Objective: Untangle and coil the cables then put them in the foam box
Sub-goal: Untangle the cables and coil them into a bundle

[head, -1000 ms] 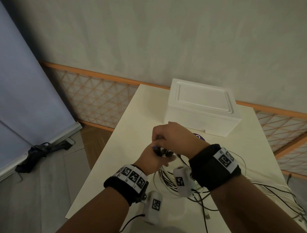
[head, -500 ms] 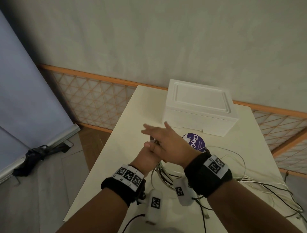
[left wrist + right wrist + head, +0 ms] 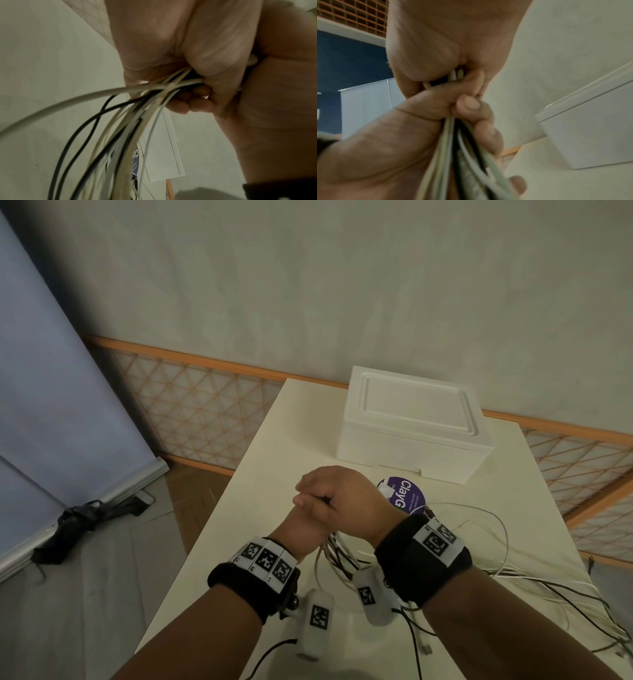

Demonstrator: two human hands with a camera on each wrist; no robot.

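Note:
A bundle of white and black cables [image 3: 334, 553] hangs in loops from my two hands above the cream table [image 3: 260, 474]. My left hand [image 3: 294, 529] grips the bundle [image 3: 133, 121] from below, fingers [image 3: 188, 104] curled round it. Over it lies my right hand [image 3: 342, 501], which covers most of the left hand and grips the same cables [image 3: 452, 155] at the top. The white foam box [image 3: 411, 446] stands behind the hands with its lid on, and shows at the right of the right wrist view [image 3: 590, 128].
A round purple label [image 3: 409, 496] lies between the hands and the box. More loose cables [image 3: 513, 580] trail across the table to the right edge. The table's left edge [image 3: 212, 508] runs close to my left arm. A black bundle [image 3: 78, 518] lies on the floor.
Half a second ago my right hand was spread open over the left hand. It has since curled round the cable bundle. The left hand has kept its grip.

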